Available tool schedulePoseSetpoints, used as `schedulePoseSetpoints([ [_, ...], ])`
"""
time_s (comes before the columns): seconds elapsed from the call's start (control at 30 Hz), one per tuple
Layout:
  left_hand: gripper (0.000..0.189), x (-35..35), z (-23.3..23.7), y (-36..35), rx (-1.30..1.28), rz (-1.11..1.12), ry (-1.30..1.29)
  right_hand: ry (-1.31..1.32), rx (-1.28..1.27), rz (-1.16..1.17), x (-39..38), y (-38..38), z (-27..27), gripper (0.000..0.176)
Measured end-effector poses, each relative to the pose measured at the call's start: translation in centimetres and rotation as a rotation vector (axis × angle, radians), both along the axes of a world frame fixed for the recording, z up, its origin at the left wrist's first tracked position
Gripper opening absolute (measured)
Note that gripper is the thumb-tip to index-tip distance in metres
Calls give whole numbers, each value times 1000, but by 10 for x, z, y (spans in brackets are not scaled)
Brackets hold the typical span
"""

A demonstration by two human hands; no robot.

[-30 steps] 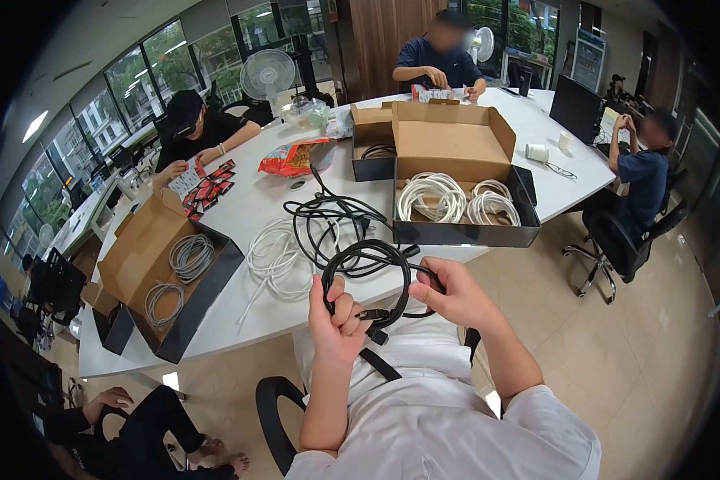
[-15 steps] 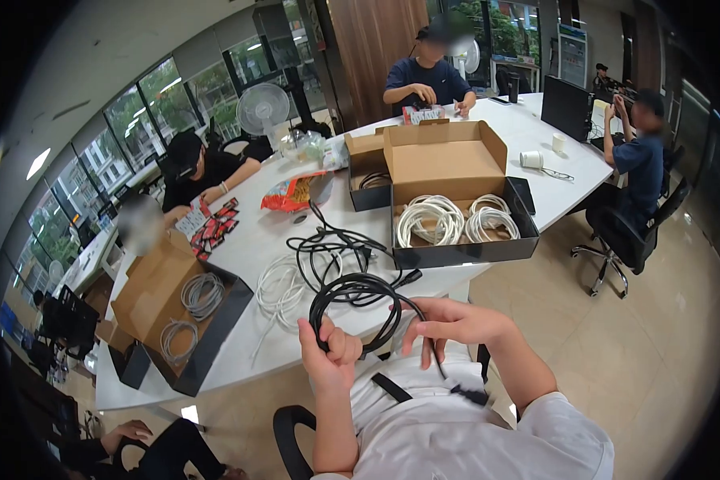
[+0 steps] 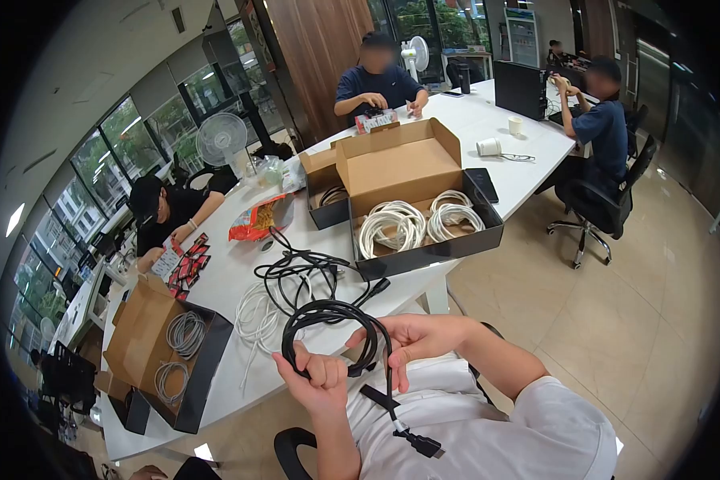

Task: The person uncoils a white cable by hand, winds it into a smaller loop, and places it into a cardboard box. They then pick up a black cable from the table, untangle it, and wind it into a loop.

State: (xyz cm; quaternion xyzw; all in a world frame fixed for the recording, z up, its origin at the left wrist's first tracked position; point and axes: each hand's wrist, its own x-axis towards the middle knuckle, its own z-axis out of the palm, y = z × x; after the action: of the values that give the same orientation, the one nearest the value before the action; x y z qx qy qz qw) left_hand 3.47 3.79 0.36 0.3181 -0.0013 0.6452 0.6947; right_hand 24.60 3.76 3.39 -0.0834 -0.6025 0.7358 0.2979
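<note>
A coiled black cable (image 3: 300, 318) is held up above the near edge of the table. My left hand (image 3: 316, 380) is closed around the lower left of the loops. At the coil's right side, my right hand (image 3: 416, 340) has its fingers around the cable. The free end hangs below that hand over my lap, with a black connector (image 3: 424, 445) at its tip. Just beyond the coil lies a loose tangle of black cable (image 3: 296, 268). A white cable bundle (image 3: 254, 316) rests on the table to its left.
An open box (image 3: 424, 254) with white cable coils stands beyond my hands; another box (image 3: 204, 372) with grey coils stands left. A red snack bag (image 3: 256, 220), red packets (image 3: 188, 264), a phone (image 3: 481, 186) and paper cups (image 3: 489, 147) lie farther back. Other people sit around the table.
The camera view has shifted, moving the scene leftward. My right hand has drawn in against the coil and its fingers have closed on the cable; the hanging connector now shows clearly.
</note>
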Motion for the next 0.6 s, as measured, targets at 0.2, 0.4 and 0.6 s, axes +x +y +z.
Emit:
schedulePoseSetpoints([
  [0.2,44,7,1,-4,141,37,74,-55,111,-218,-8,2,-13,25],
  [0.4,44,19,4,-13,-74,126,-9,-155,298,-543,-15,-4,-9,20],
  [0.6,43,26,-10,-15,61,200,126,-153,326,-851,-32,1,-26,21],
])
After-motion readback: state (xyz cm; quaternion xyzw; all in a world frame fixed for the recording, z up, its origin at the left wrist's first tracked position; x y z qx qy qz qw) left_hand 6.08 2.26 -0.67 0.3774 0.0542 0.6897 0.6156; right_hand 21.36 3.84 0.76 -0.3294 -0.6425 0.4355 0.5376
